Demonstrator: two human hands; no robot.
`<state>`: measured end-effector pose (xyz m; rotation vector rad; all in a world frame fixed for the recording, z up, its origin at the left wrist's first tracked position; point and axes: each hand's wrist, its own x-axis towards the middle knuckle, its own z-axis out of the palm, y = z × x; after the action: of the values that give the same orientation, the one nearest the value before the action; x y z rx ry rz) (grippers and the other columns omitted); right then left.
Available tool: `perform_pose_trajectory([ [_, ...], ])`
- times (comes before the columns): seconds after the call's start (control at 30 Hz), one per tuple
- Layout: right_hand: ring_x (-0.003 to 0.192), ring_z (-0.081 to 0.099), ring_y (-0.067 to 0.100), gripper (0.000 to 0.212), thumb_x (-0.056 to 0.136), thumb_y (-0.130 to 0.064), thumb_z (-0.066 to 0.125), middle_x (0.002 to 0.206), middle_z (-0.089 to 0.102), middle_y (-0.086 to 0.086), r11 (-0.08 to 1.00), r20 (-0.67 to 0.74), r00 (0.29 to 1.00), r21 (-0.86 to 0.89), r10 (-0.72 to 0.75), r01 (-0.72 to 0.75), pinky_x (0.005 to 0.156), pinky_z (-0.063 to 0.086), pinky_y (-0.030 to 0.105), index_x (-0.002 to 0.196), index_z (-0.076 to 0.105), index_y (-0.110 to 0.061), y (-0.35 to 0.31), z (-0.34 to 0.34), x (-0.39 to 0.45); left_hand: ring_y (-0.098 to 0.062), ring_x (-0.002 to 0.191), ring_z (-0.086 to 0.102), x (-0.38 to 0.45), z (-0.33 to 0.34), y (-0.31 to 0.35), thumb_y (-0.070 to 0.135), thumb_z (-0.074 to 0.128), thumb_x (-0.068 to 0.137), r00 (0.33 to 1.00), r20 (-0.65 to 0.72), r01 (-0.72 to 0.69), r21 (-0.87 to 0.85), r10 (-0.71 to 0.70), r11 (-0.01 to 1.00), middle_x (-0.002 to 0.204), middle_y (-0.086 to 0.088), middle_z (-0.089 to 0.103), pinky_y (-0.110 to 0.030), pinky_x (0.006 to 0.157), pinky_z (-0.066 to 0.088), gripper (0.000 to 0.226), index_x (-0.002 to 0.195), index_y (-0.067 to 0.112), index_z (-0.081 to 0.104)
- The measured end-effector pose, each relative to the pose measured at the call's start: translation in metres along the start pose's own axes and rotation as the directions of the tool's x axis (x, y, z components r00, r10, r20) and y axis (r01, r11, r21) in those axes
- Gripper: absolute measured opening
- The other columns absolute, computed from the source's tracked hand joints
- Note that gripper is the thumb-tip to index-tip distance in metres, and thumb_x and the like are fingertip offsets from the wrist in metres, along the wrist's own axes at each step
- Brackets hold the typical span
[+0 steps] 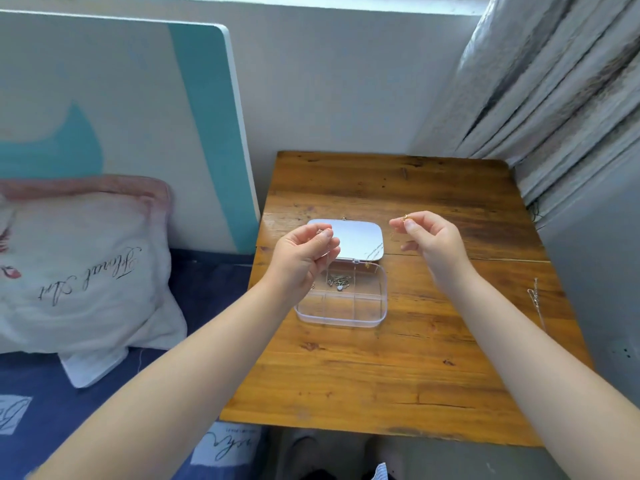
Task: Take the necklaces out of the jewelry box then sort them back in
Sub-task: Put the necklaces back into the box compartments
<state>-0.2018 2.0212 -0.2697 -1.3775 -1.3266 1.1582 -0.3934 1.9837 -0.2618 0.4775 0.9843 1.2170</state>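
Both hands' grip pinching necklace (404, 217) ends, left hand (304, 252), right hand (427, 237)

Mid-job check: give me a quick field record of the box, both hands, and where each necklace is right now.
box: clear box on table, lid open
left hand: raised over the box, pinching one end of a thin chain
right hand: raised, pinching the gold end
in box: silver necklace in a back compartment
on table: another necklace near the right edge
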Motion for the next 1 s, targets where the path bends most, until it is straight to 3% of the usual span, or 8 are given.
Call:
perform_pose_trajectory([
  [0.2, 0.077, 0.056, 0.012, 0.017, 0.091, -0.001, 0.045, 0.08, 0.061, -0.001, 0.995, -0.059, 0.995, -0.05, 0.086, -0.089, 0.053, 0.051, 0.007, 0.083, 0.059, -0.005, 0.031, 0.007, 0.013, -0.002, 0.049, 0.066, 0.013, 0.0, -0.005, -0.005, 0.05, 0.092, 0.999, -0.038, -0.012, 0.006, 0.013, 1.0, 0.05, 0.005, 0.065, -0.015, 0.06, 0.058, 0.027, 0.072, 0.01, 0.062],
  [0.3, 0.084, 0.055, 0.021, 0.018, 0.09, -0.003, 0.047, 0.088, 0.063, 0.013, 0.972, -0.032, 0.978, -0.113, 0.204, -0.206, 0.069, 0.054, 0.024, 0.078, 0.059, -0.009, 0.064, 0.011, 0.017, -0.002, 0.048, 0.066, 0.018, 0.002, -0.011, -0.006, 0.05, 0.091, 1.0, -0.021, 0.008, 0.013, -0.007, 1.0, 0.053, 0.003, 0.065, -0.015, 0.061, 0.058, 0.026, 0.073, 0.01, 0.062],
  [0.37, 0.083, 0.054, 0.022, 0.014, 0.089, -0.007, 0.05, 0.091, 0.065, 0.018, 0.933, 0.005, 0.968, -0.269, 0.25, -0.239, 0.073, 0.048, 0.032, 0.081, 0.061, -0.008, 0.087, 0.016, 0.018, -0.002, 0.048, 0.066, 0.023, 0.005, -0.016, -0.006, 0.05, 0.091, 1.0, 0.004, 0.024, 0.018, -0.025, 1.0, 0.054, 0.002, 0.064, -0.014, 0.061, 0.058, 0.026, 0.074, 0.009, 0.061],
  [0.5, 0.098, 0.052, 0.032, 0.019, 0.086, -0.013, 0.052, 0.099, 0.07, 0.015, 0.645, 0.066, 0.984, -0.762, 0.167, -0.058, 0.081, 0.042, 0.035, 0.09, 0.067, -0.001, 0.124, 0.026, 0.026, -0.003, 0.049, 0.066, 0.035, 0.011, -0.027, -0.007, 0.05, 0.091, 0.997, 0.049, 0.051, 0.036, -0.053, 0.998, 0.05, 0.005, 0.066, -0.014, 0.062, 0.058, 0.027, 0.073, 0.01, 0.062],
  [0.63, 0.102, 0.048, 0.038, 0.014, 0.079, -0.003, 0.056, 0.105, 0.062, 0.02, 0.523, 0.163, 0.986, -0.843, 0.03, 0.124, 0.082, 0.047, 0.041, 0.087, 0.067, 0.003, 0.139, 0.035, 0.024, -0.002, 0.049, 0.066, 0.042, 0.017, -0.042, -0.008, 0.05, 0.091, 0.996, 0.056, 0.067, 0.078, -0.072, 0.995, 0.048, 0.006, 0.066, -0.014, 0.062, 0.057, 0.029, 0.071, 0.011, 0.062],
  [0.7, 0.109, 0.044, 0.038, 0.023, 0.078, 0.003, 0.052, 0.115, 0.055, 0.02, 0.531, 0.157, 0.987, -0.84, 0.038, 0.113, 0.084, 0.044, 0.042, 0.097, 0.064, 0.002, 0.142, 0.039, 0.021, -0.002, 0.048, 0.065, 0.044, 0.019, -0.048, -0.008, 0.049, 0.091, 0.995, 0.056, 0.077, 0.097, -0.083, 0.992, 0.047, 0.006, 0.066, -0.014, 0.061, 0.057, 0.029, 0.072, 0.01, 0.061],
  [0.77, 0.115, 0.04, 0.036, 0.033, 0.077, 0.008, 0.048, 0.123, 0.051, 0.02, 0.62, 0.104, 0.993, -0.784, 0.063, 0.043, 0.092, 0.041, 0.041, 0.106, 0.062, 0.0, 0.143, 0.038, 0.017, -0.002, 0.048, 0.066, 0.045, 0.021, -0.051, -0.008, 0.049, 0.091, 0.995, 0.055, 0.083, 0.103, -0.089, 0.991, 0.047, 0.006, 0.066, -0.014, 0.063, 0.057, 0.027, 0.073, 0.01, 0.061],
  [1.0, 0.114, 0.048, 0.036, 0.032, 0.075, 0.016, 0.043, 0.115, 0.058, 0.024, 0.774, 0.001, 0.986, -0.62, 0.167, -0.131, 0.098, 0.035, 0.031, 0.095, 0.066, 0.005, 0.15, 0.009, -0.001, -0.002, 0.049, 0.065, 0.052, 0.029, -0.063, -0.007, 0.049, 0.091, 0.989, 0.066, 0.115, 0.192, -0.129, 0.975, 0.047, 0.006, 0.066, -0.014, 0.063, 0.057, 0.027, 0.073, 0.009, 0.061],
])
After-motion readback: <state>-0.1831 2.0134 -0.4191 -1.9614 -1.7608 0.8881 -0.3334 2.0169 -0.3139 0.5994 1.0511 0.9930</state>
